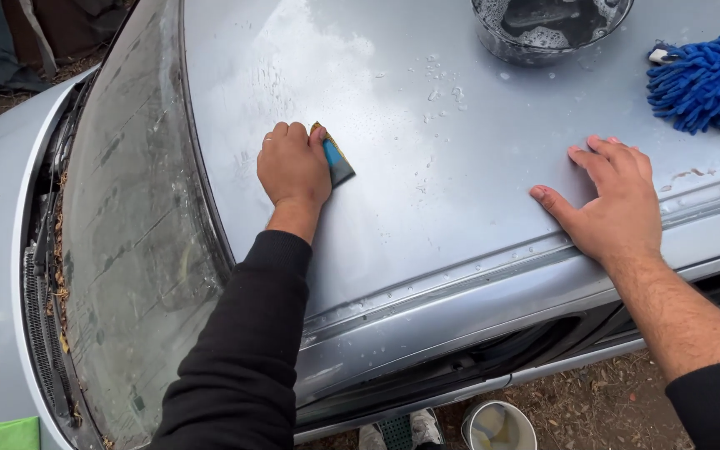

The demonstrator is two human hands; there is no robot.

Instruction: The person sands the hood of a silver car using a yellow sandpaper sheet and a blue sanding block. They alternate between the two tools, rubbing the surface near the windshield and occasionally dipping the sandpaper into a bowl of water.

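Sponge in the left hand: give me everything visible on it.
The sponge is small and flat, with a blue body and a yellow-green layer along its upper edge. Only its right part shows; the rest is hidden under the left hand, which presses it flat onto the wet, soapy silver car roof, close to the windshield. Its full shape cannot be told.

The sponge (337, 160) was a small flat pad — blue on its upper face, with a yellow-green edge showing at the top corner — pressed against the wet silver car roof (477, 200) near the windscreen's upper edge. Most of it lay hidden under the left hand (293, 165); only its right end stuck out, tilted diagonally amid soapy streaks.
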